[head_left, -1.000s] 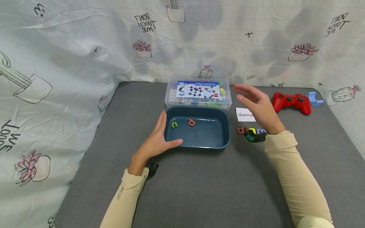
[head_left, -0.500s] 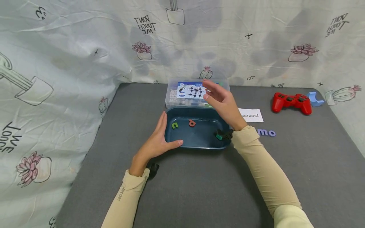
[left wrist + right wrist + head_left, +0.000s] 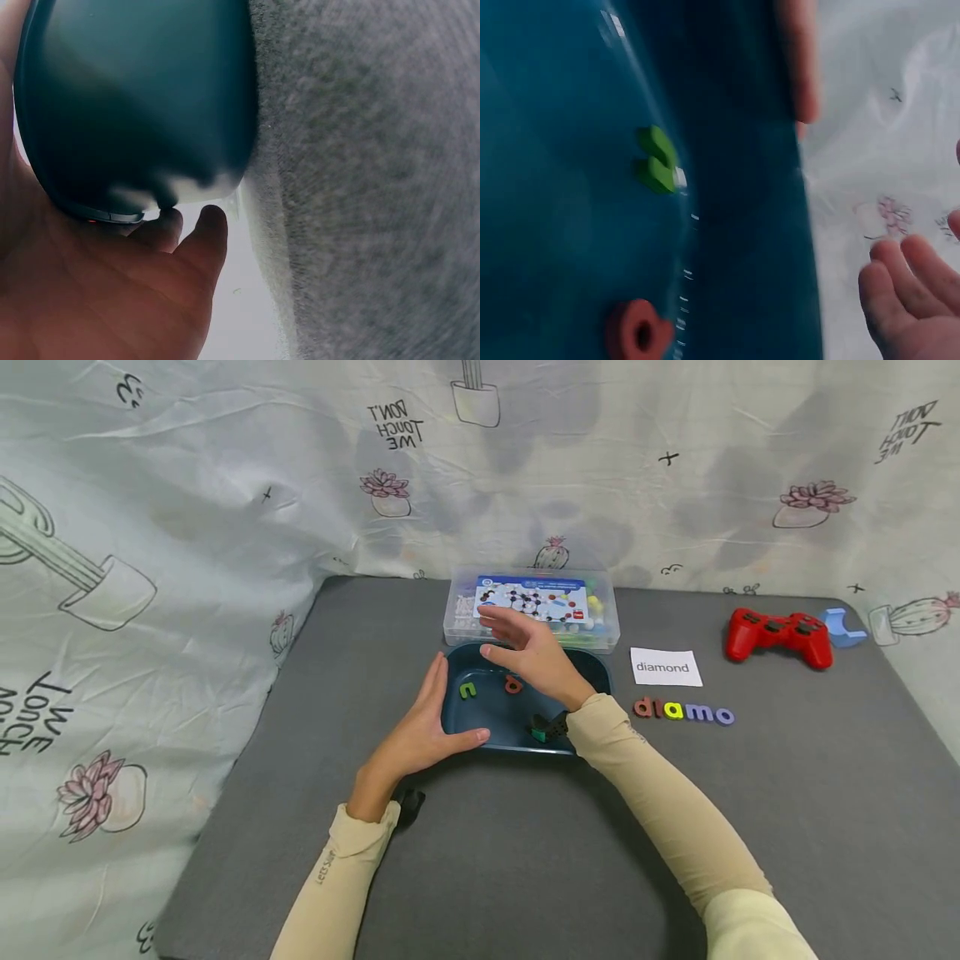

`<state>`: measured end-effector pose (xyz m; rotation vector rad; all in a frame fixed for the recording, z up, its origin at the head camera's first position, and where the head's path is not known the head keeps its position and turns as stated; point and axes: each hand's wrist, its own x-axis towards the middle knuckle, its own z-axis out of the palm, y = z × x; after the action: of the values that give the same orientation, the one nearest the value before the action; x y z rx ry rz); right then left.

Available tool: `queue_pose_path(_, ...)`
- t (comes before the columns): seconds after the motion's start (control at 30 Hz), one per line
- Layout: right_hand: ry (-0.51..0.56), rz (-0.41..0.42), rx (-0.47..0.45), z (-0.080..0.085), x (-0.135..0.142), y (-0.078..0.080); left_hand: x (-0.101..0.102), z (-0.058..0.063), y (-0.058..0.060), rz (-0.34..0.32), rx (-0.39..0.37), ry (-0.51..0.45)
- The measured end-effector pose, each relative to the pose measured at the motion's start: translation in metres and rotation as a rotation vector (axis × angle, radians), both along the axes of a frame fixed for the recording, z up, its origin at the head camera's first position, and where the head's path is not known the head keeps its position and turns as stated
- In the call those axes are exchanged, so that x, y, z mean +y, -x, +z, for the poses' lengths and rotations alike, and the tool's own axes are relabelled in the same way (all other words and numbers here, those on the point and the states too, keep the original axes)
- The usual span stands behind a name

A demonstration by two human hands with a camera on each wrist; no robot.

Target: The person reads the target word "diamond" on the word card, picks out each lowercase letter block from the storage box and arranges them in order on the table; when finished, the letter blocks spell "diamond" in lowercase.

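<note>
My left hand point(image 3: 422, 727) rests against the left end of a dark blue tray point(image 3: 502, 745), fingers straight along its side and thumb at the front rim. In the left wrist view the fingers point(image 3: 204, 240) touch the tray's outer wall point(image 3: 150, 90). Over the tray hovers my right hand point(image 3: 536, 656), fingers loosely extended and holding nothing. Inside lie a green letter n point(image 3: 467, 690) and a red-orange letter point(image 3: 513, 684), shaped like a d or b. The right wrist view shows the green letter point(image 3: 657, 160) near the tray's wall.
Right of the tray, a row of foam-like letters point(image 3: 699, 713) reads "diamo" below a white card point(image 3: 666, 667) printed "diamond". Behind the tray stands a clear box of molecule parts point(image 3: 457, 631). A red game controller point(image 3: 778, 637) and a blue clip-shaped piece point(image 3: 843, 628) lie at the far right.
My right hand has moved left from beside the card to above the tray, uncovering the letter row and the card. The left hand stays at the tray's left end.
</note>
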<state>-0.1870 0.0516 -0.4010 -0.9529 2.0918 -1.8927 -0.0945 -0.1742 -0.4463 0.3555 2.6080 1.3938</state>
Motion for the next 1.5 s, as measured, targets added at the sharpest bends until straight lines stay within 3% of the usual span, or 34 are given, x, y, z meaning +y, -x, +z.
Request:
queue_pose_path(0.2, -0.110, 0.039, -0.079, -0.011, -0.005, 0.000, 0.003, -0.002, 0.002, -0.010, -0.007, 0.008)
queue_pose_path(0.67, -0.418, 0.184, -0.070, -0.027, -0.018, 0.009, -0.002, -0.002, 0.001, -0.022, 0.014, -0.006)
queue_pose_path(0.83, -0.508, 0.252, 0.014, -0.033, -0.023, 0.011, -0.004, -0.003, 0.000, -0.018, 0.024, -0.006)
queue_pose_path(1.1, -0.605, 0.279, 0.208, -0.040, -0.022, 0.015, -0.003, -0.005, 0.002, -0.035, 0.028, -0.015)
queue_pose_path(1.37, -0.620, 0.281, 0.326, -0.043, -0.026, 0.016, -0.004, -0.007, 0.002, -0.035, 0.033, -0.016)
queue_pose_path(1.5, -0.636, 0.269, 0.336, -0.042, -0.027, 0.016, -0.004, -0.007, 0.002, -0.039, 0.038, -0.016)
